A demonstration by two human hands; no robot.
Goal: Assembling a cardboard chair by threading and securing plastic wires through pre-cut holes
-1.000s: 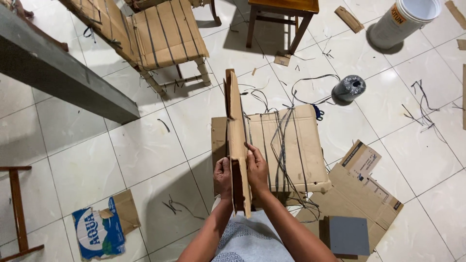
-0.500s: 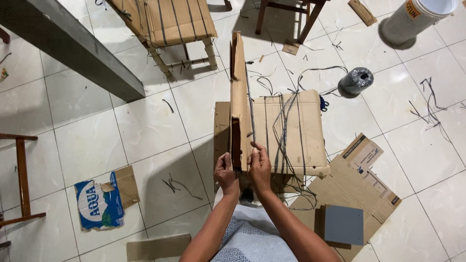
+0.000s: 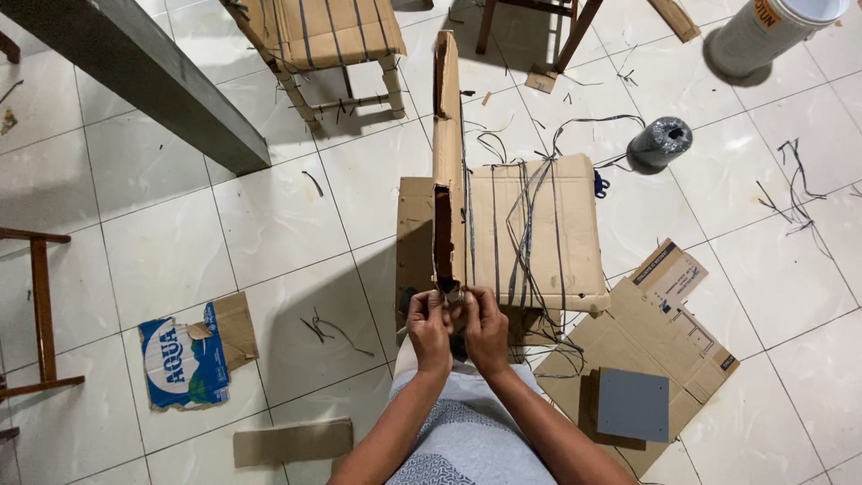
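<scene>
Item: cardboard-wrapped wooden chair [image 3: 530,229], centre floor, seat already strapped with grey plastic cord [image 3: 525,211]. Left hand [image 3: 429,328] and right hand [image 3: 485,328], at 6 o'clock, both pinch the upright backrest's lower wrapping; backrest apparently unfinished.

floor: white tiles [image 3: 162,242] | grey beam [image 3: 135,72] | wooden stool [image 3: 539,18]

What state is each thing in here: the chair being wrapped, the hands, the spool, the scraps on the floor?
Left hand: closed, pinching at the chair back's end.
Right hand: closed, gripping the same spot.
Chair back: wrapped in cardboard, torn open along one side.
Chair seat: covered in cardboard, tied with dark string.
Spool: lying on its side, string trailing.
Blue carton piece: torn, flat on the tiles.
Bucket: tipped over.
</scene>
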